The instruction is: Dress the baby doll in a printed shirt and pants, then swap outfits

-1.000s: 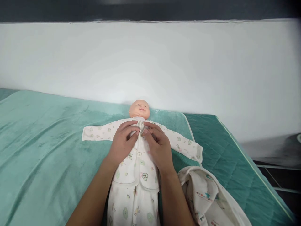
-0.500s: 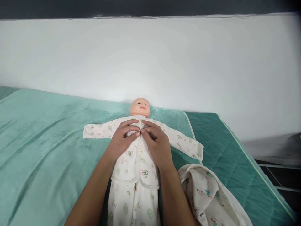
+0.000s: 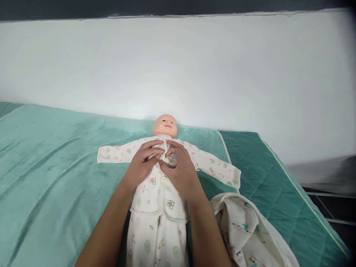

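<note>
Our shirt is on the doll, mid-frame. Our left hand touches its front; we can't tell if the fingers pinch. Our right hand is there too, thumb and finger apart. A blanket is underneath.

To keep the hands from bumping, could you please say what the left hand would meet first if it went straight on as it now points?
The left hand would probably meet the shirt's front edge first, with the right hand just beyond; exact depth is unclear.
</note>
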Available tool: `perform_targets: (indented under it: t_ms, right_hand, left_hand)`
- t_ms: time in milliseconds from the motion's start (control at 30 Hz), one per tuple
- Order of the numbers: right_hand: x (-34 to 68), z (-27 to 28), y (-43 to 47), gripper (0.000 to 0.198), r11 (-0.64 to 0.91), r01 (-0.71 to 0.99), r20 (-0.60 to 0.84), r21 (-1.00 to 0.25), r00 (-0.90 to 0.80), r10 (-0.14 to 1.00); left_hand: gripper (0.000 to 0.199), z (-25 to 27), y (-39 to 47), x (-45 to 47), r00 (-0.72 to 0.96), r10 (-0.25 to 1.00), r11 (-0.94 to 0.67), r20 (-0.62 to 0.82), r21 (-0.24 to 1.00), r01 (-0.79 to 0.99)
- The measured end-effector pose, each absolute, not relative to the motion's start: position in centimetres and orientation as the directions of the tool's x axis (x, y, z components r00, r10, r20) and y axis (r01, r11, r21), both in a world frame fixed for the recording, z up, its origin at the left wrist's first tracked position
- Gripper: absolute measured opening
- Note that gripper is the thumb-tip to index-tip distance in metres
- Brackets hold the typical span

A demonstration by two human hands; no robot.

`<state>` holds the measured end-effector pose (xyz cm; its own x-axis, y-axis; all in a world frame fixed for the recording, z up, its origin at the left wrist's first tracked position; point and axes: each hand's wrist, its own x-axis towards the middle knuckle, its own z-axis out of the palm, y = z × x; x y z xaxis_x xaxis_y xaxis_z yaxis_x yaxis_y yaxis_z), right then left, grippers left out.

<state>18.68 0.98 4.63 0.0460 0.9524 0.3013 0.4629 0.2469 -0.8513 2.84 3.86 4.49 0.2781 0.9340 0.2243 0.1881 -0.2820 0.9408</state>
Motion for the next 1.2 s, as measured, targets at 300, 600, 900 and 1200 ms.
perform_targets:
  t_ms: [300,600,900,1200]
  right_hand:
    - [18.1,4.8,1.0,0.006,0.172,0.412,0.266,-0.895,0.184,0.946]
    - [19.4,4.7,1.0,0.005,0.265,0.393,0.308,-0.88,0.051,0.95]
    - [19.4,5.1,0.8,0.006,0.213,0.434,0.263,-0.875,0.058,0.963]
    - [19.5,4.5,1.3,0.013,0.162,0.062,0.17,-0.985,0.158,0.973]
  left_hand:
    - [0.021,4.4,3.8,3.2,0.265,0.932,-0.314,0.248,0.916,0.248]
    - [0.01,4.8,3.7,3.5,0.226,0.947,-0.292,0.226,0.902,0.319]
    - [0.017,4.4,3.7,3.5,0.246,0.932,-0.332,0.266,0.899,0.287]
    - [0.007,3.9,1.9,2.4,0.283,0.918,-0.353,0.278,0.899,0.261]
